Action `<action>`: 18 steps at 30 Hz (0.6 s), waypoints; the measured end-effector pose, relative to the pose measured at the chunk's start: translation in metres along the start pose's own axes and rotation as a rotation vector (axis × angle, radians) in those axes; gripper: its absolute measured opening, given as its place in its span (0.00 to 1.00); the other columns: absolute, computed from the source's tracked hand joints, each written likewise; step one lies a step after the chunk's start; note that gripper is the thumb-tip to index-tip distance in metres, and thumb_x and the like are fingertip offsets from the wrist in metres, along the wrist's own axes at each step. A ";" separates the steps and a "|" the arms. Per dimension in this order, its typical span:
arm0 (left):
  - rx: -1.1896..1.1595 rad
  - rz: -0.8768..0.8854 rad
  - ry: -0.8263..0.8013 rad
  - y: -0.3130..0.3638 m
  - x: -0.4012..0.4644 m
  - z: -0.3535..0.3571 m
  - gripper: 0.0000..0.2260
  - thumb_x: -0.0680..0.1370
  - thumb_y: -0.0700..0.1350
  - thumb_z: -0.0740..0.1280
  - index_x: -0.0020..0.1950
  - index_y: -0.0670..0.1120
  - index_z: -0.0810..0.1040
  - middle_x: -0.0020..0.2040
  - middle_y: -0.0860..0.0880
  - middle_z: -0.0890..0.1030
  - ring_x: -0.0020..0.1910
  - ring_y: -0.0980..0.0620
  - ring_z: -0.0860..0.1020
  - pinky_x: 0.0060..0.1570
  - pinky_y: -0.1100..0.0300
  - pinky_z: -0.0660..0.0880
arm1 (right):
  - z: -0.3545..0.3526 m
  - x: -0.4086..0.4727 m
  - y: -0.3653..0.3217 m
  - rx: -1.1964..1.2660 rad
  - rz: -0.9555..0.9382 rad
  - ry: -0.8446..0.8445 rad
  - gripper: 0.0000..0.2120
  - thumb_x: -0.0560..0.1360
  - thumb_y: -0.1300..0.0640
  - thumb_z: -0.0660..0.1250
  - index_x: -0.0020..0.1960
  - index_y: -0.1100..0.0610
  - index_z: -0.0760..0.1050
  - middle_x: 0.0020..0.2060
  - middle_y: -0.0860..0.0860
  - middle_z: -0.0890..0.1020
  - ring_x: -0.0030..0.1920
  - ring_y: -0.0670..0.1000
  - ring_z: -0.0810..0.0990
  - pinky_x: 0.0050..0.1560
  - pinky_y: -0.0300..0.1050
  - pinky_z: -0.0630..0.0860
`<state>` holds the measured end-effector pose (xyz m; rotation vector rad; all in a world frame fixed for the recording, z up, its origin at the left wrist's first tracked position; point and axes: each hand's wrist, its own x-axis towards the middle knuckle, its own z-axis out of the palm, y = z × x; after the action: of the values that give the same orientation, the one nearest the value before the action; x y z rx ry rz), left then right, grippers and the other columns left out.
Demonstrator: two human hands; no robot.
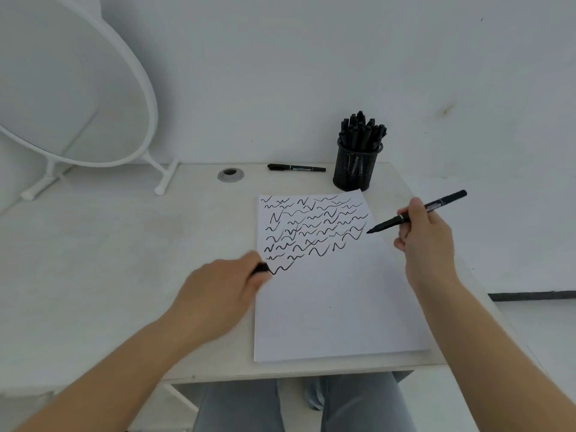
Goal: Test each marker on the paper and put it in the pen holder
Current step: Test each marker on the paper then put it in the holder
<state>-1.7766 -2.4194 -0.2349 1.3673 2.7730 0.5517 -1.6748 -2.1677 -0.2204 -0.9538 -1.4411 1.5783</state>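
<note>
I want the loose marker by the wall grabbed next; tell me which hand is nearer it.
Right. The right hand is nearer the loose marker, off to its right; the left hand is farther, at the paper's left edge.

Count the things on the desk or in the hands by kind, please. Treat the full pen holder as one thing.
Markers outside the holder: 2 (right hand, desk)
Marker caps: 1 (left hand)
Pen holders: 1
Paper sheets: 1
Mirrors: 1
Total: 6
</note>
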 end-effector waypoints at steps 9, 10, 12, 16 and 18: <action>-0.513 -0.152 0.102 -0.022 0.040 0.023 0.08 0.78 0.51 0.59 0.39 0.58 0.71 0.32 0.57 0.78 0.30 0.60 0.71 0.33 0.68 0.67 | 0.045 -0.042 0.022 -0.248 -0.092 -0.475 0.09 0.72 0.59 0.67 0.33 0.53 0.72 0.20 0.46 0.76 0.22 0.42 0.71 0.25 0.31 0.66; -0.524 -0.136 0.103 -0.021 0.042 0.025 0.08 0.78 0.50 0.60 0.39 0.58 0.72 0.35 0.60 0.80 0.31 0.61 0.72 0.33 0.71 0.67 | 0.049 -0.045 0.025 -0.249 -0.088 -0.514 0.09 0.72 0.60 0.66 0.34 0.53 0.72 0.21 0.47 0.76 0.22 0.42 0.72 0.25 0.31 0.66; -0.533 -0.103 0.096 -0.021 0.045 0.027 0.07 0.78 0.49 0.60 0.40 0.58 0.73 0.39 0.64 0.81 0.32 0.64 0.73 0.35 0.73 0.67 | 0.050 -0.049 0.032 -0.269 -0.090 -0.546 0.09 0.72 0.61 0.66 0.34 0.52 0.72 0.22 0.48 0.78 0.23 0.43 0.73 0.26 0.31 0.66; -0.547 -0.087 0.097 -0.024 0.042 0.031 0.07 0.79 0.49 0.60 0.41 0.58 0.73 0.42 0.65 0.81 0.33 0.66 0.73 0.35 0.74 0.66 | 0.042 -0.051 0.042 -0.291 -0.106 -0.515 0.10 0.69 0.58 0.66 0.32 0.46 0.73 0.23 0.48 0.78 0.26 0.46 0.72 0.27 0.37 0.66; -0.560 -0.096 0.103 -0.024 0.041 0.031 0.07 0.79 0.49 0.60 0.41 0.58 0.72 0.43 0.65 0.82 0.32 0.66 0.73 0.35 0.74 0.66 | 0.043 -0.051 0.042 -0.314 -0.131 -0.512 0.06 0.65 0.53 0.64 0.31 0.45 0.72 0.22 0.47 0.78 0.27 0.48 0.72 0.27 0.38 0.66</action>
<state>-1.8160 -2.3919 -0.2656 1.0935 2.4421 1.2956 -1.6953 -2.2343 -0.2579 -0.6256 -2.1089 1.5942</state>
